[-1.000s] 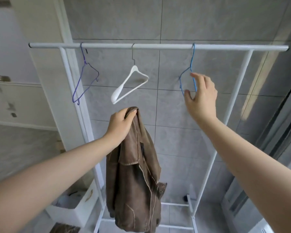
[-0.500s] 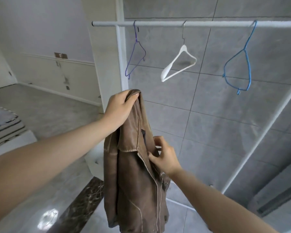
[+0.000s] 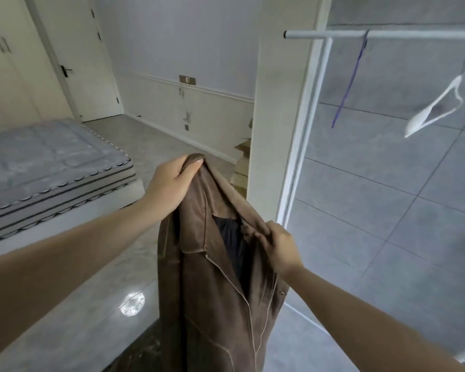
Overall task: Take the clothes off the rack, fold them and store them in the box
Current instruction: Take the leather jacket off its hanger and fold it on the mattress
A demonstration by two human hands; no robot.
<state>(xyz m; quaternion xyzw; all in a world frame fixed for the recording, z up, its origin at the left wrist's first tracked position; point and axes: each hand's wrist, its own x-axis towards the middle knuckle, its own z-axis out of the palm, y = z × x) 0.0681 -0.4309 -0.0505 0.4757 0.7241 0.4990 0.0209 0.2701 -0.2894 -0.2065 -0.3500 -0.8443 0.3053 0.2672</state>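
Observation:
A brown jacket with a dark lining hangs in front of me, off the rack. My left hand grips its top at the collar and holds it up. My right hand pinches the jacket's front edge lower down, on the right side. The white clothes rack stands at the upper right with only bare hangers on its bar: a purple wire hanger and a white plastic hanger. No box is in view.
A mattress on a low white base lies at the left. A white pillar rises just left of the rack. Cardboard pieces lean behind it. A closed door and cupboards stand at the back left.
My view has swung left, away from the rack towards the room. My right hand left the blue hanger, came down and took hold of the jacket's front edge.

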